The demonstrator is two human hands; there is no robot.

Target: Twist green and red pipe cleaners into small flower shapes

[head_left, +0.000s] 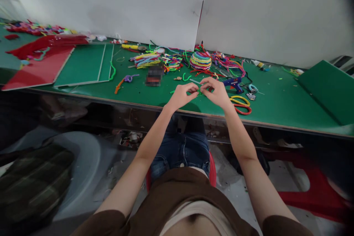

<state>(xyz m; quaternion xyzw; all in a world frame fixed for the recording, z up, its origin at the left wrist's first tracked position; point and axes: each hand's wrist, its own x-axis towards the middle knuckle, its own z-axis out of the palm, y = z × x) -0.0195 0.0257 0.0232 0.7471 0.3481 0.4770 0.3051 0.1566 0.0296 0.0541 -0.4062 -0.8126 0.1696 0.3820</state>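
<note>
In the head view, the bare left hand (181, 96) and the bare right hand (216, 91) came together just right of the frame's centre, over the green-topped worktable (132, 97). At their fingertips was a small, fuzzy green craft piece (199, 92); the left thumb and forefinger closed in a ring on one side and the right fingertips bunched on the other, so both appeared to be pinching it.

Handling it well called, I judged, for a light pinch close to the spot being worked, one hand steadying while the other made small turns (a stem like this probably had a springy wire inside). Keeping the knuckles apart would have left the piece in sight, and the right wrist needed care near the scissors with yellow and red looped handles (243, 111) and the dark blue glue gun (235, 83).

The fingertips covered most of the piece, so its full shape could not be told. The scissors' blades were out of sight. Left of the hands, a dark object with a reddish patch (153, 75) was pixelated beyond recognition, and the tilted green board (332, 92) was cut off by the right edge.
</note>
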